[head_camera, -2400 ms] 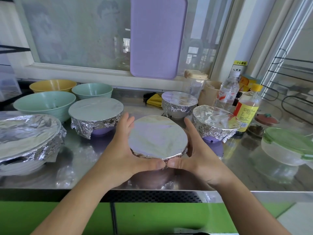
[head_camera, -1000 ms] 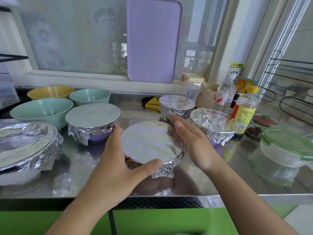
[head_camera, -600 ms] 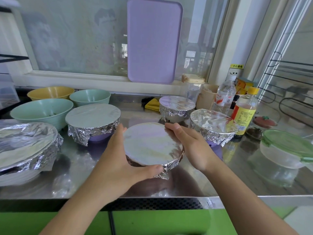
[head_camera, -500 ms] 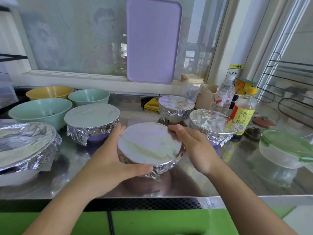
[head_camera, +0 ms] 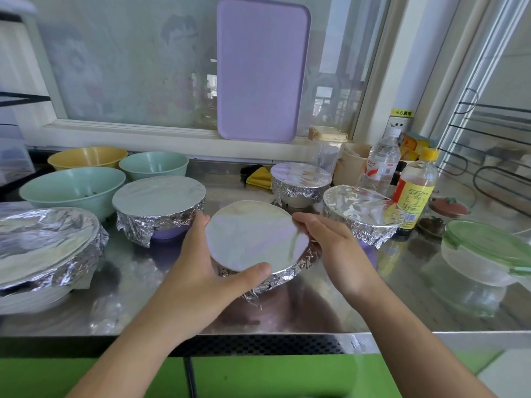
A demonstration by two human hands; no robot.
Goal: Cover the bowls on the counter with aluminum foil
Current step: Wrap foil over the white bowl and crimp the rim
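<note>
A foil-covered bowl point(head_camera: 253, 237) sits near the front of the steel counter point(head_camera: 373, 305). My left hand point(head_camera: 201, 268) wraps its left side, thumb curled over the foil rim at the front. My right hand point(head_camera: 336, 248) cups the right side, fingers pressing the foil edge down. More foil-covered bowls stand around: a purple one point(head_camera: 158, 205) at left, a steel one point(head_camera: 300, 182) behind, one point(head_camera: 360, 214) at right, a large one point(head_camera: 43, 248) far left. Two green bowls point(head_camera: 73, 188) point(head_camera: 153, 165) and a yellow bowl point(head_camera: 87, 156) stand bare.
An oil bottle point(head_camera: 416, 191) and a water bottle point(head_camera: 380, 162) stand at back right. A clear container with a green lid point(head_camera: 485, 254) sits at the right. A purple cutting board point(head_camera: 260, 70) leans on the window. A wire rack point(head_camera: 488, 156) is far right.
My left thumb has stayed on the front rim while the bowl turned slightly. My right hand slid from the back of the rim to the right side.
</note>
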